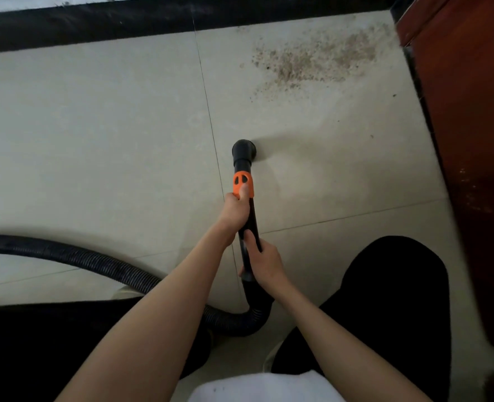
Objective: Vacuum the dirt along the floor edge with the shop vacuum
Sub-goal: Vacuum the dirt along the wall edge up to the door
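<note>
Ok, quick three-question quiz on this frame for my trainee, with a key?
1. True or false: the nozzle is already over the dirt patch.
2. Which hand has its thumb on the orange collar? A) left hand B) right hand
3. Fill in: the hose trails off toward the person's ____ side.

Key: 1. False; the nozzle sits on bare tile short of the patch, which lies ahead and to the right by the dark baseboard. 2. A. 3. Left.
</note>
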`<action>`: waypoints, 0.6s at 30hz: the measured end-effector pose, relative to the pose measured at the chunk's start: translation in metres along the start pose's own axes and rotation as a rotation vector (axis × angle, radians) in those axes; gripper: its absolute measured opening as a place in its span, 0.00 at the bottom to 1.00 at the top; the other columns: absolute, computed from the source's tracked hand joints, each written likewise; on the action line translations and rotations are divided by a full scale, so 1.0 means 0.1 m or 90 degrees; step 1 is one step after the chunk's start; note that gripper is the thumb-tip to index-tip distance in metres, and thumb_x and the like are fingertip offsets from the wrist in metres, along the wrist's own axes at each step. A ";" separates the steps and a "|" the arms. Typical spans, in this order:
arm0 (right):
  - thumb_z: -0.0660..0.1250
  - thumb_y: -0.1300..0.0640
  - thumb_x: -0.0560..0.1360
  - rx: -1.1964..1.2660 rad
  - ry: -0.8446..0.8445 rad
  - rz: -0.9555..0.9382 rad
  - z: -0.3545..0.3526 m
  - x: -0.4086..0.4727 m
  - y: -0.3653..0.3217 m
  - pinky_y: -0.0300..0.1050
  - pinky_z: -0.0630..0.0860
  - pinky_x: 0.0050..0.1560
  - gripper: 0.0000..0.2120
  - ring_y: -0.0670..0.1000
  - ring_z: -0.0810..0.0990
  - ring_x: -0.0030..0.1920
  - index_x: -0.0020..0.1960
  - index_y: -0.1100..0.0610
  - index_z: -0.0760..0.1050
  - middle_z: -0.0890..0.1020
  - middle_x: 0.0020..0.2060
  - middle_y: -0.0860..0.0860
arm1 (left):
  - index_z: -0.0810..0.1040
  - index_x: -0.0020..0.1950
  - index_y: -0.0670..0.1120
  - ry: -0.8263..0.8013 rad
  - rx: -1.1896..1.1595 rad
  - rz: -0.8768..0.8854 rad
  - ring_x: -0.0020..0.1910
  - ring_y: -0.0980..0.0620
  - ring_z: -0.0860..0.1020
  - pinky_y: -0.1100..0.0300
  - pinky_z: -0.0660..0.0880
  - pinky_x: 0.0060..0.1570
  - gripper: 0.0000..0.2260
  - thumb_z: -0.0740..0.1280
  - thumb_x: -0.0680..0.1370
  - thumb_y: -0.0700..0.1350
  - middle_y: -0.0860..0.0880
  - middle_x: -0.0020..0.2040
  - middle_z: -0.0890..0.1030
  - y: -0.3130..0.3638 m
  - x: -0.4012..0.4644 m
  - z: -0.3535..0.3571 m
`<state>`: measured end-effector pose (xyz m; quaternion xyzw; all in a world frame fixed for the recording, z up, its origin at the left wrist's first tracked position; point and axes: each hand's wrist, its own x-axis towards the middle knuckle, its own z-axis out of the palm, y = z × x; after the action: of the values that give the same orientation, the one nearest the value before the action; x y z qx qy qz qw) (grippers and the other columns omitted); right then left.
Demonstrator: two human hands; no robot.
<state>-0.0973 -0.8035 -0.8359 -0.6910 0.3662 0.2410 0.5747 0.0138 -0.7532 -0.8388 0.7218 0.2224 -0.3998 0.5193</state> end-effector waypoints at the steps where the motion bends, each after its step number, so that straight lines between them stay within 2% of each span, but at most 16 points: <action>1: 0.57 0.43 0.81 0.007 -0.003 0.001 0.00 -0.02 0.01 0.38 0.74 0.28 0.22 0.47 0.78 0.23 0.42 0.61 0.74 0.79 0.29 0.56 | 0.66 0.64 0.37 0.000 0.002 0.000 0.46 0.44 0.75 0.49 0.75 0.53 0.25 0.51 0.81 0.58 0.41 0.49 0.75 -0.01 -0.02 0.00; 4: 0.57 0.42 0.80 0.037 -0.008 0.004 0.01 -0.10 0.06 0.41 0.75 0.28 0.22 0.49 0.78 0.24 0.40 0.60 0.73 0.79 0.28 0.56 | 0.67 0.65 0.36 -0.012 -0.001 -0.002 0.45 0.45 0.75 0.48 0.75 0.53 0.27 0.51 0.81 0.59 0.42 0.48 0.74 -0.05 -0.10 0.01; 6: 0.58 0.43 0.80 0.039 0.000 0.007 0.01 -0.17 0.12 0.41 0.74 0.28 0.21 0.49 0.78 0.23 0.39 0.59 0.72 0.79 0.27 0.55 | 0.69 0.64 0.36 -0.028 -0.007 -0.011 0.44 0.45 0.75 0.50 0.75 0.50 0.28 0.52 0.80 0.60 0.43 0.46 0.74 -0.11 -0.14 0.03; 8: 0.57 0.43 0.80 0.039 0.012 0.004 -0.01 -0.23 0.17 0.43 0.75 0.29 0.21 0.49 0.78 0.23 0.39 0.58 0.73 0.79 0.26 0.55 | 0.72 0.57 0.37 -0.051 -0.021 -0.018 0.40 0.47 0.74 0.53 0.73 0.46 0.26 0.53 0.80 0.60 0.44 0.42 0.73 -0.15 -0.18 0.08; 10: 0.57 0.42 0.80 0.040 0.027 0.001 -0.06 -0.23 0.15 0.44 0.75 0.31 0.22 0.49 0.78 0.24 0.39 0.58 0.73 0.79 0.27 0.55 | 0.72 0.52 0.39 -0.077 -0.006 -0.016 0.39 0.48 0.73 0.53 0.73 0.46 0.23 0.53 0.81 0.59 0.44 0.41 0.73 -0.10 -0.20 0.14; 13: 0.56 0.41 0.80 0.026 0.050 -0.006 -0.25 -0.10 -0.01 0.44 0.77 0.33 0.23 0.50 0.80 0.27 0.38 0.58 0.74 0.79 0.27 0.54 | 0.71 0.57 0.38 -0.095 0.046 0.017 0.47 0.46 0.75 0.51 0.74 0.52 0.20 0.53 0.82 0.54 0.42 0.48 0.75 0.07 -0.14 0.22; 15: 0.56 0.40 0.80 0.001 0.048 -0.019 -0.41 0.06 -0.17 0.48 0.79 0.39 0.24 0.55 0.82 0.32 0.37 0.56 0.74 0.80 0.28 0.54 | 0.71 0.61 0.36 -0.101 0.051 0.034 0.51 0.45 0.76 0.50 0.74 0.56 0.19 0.54 0.83 0.51 0.41 0.52 0.76 0.23 -0.07 0.23; 18: 0.55 0.38 0.80 -0.086 0.049 -0.066 -0.62 0.32 -0.41 0.50 0.77 0.45 0.24 0.60 0.82 0.41 0.36 0.54 0.73 0.81 0.35 0.57 | 0.70 0.64 0.34 -0.108 0.026 0.039 0.52 0.44 0.76 0.52 0.75 0.56 0.20 0.55 0.83 0.49 0.40 0.55 0.76 0.46 0.06 0.24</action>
<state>-0.0511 -0.8677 -0.8206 -0.7548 0.3349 0.2086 0.5240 0.0425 -0.7929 -0.8207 0.7022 0.1474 -0.4478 0.5336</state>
